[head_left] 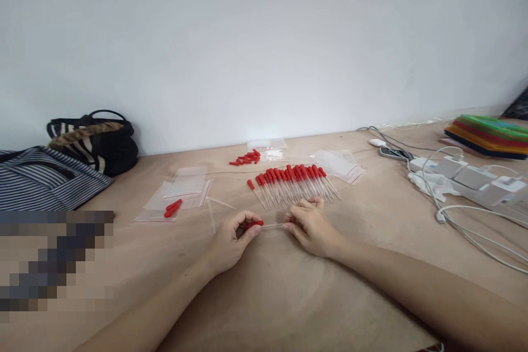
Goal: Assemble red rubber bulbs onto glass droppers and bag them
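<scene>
Between thumb and fingers, my left hand [234, 236] pinches a red rubber bulb [256, 224]. A thin clear tube [272, 226] runs from the bulb to my right hand [311, 228], whose closed fingers grip its other end. Just beyond my hands lies a row of clear tubes with red bulbs [295, 176], bulbs pointing away. Two loose clear tubes [221, 203] lie beyond my left hand. A couple of red bulbs [172, 208] rest on plastic bags [154, 199] at the left. More loose red bulbs [246, 159] lie farther back.
Clear tubes [272, 154] and a plastic bag [338, 165] lie toward the wall. White chargers and cables [474, 176] spread at the right, near stacked coloured sheets [489, 135]. A striped bag [45, 179] and a black bag [111, 146] stand at the left.
</scene>
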`<state>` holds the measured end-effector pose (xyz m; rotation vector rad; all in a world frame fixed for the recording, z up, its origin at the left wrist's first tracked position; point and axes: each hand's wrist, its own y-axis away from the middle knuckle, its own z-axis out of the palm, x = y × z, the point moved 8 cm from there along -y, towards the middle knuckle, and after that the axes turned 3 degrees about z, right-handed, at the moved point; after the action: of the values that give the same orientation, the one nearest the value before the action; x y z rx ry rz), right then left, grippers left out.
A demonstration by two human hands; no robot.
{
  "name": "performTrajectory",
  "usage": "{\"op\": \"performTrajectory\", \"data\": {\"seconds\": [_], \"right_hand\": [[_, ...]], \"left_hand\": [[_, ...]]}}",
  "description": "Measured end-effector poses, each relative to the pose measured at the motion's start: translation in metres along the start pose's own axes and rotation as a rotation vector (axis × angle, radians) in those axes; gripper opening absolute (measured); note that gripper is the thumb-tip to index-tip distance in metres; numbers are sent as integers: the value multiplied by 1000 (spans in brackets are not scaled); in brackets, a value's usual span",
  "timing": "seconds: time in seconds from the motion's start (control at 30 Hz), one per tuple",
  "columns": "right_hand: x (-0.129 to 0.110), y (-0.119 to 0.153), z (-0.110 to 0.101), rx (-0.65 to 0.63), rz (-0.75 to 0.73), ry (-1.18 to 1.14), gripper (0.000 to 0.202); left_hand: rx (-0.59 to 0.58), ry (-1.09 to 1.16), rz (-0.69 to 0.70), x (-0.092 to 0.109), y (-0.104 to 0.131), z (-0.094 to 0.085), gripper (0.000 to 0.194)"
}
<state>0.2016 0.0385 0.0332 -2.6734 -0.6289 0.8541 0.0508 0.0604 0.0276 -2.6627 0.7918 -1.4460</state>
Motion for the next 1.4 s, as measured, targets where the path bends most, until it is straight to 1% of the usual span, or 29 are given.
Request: {"op": "performTrajectory", "data": {"seconds": [0.07,0.13,0.27,0.4,0.53,0.6,0.77,0.93,1.1,1.23,1.4], "right_hand": [[-2,0,-2,4,-41,-29,13],[-4,0,-6,43,-71,-32,17],[-5,2,-11,132,-74,6,25],[-12,3,-6,112,-110,52,25],[-18,5,-3,101,-159,79,25],[-20,6,-2,102,-174,77,24],[-22,7,-4,104,-213,53,28],[-22,7,-4,106,-288,147,34],[-23,8,-7,141,-379,188,36],[-25,9,-10,174,-363,131,36],[-27,8,-5,133,-338,139,37]], "left_hand": [[31,16,2,-1,0,-3,14],[59,36,-3,-4,0,-4,14],[57,81,-2,-9,0,-2,14],[83,177,-21,-13,0,0,16],[135,276,-77,-17,1,0,19],[142,310,-104,-19,1,0,21],[137,323,-157,-20,2,0,25],[120,315,-157,-20,4,0,26],[77,349,-166,-22,5,6,21],[83,379,-169,-21,7,8,17],[94,374,-161,-18,8,11,16]]}}
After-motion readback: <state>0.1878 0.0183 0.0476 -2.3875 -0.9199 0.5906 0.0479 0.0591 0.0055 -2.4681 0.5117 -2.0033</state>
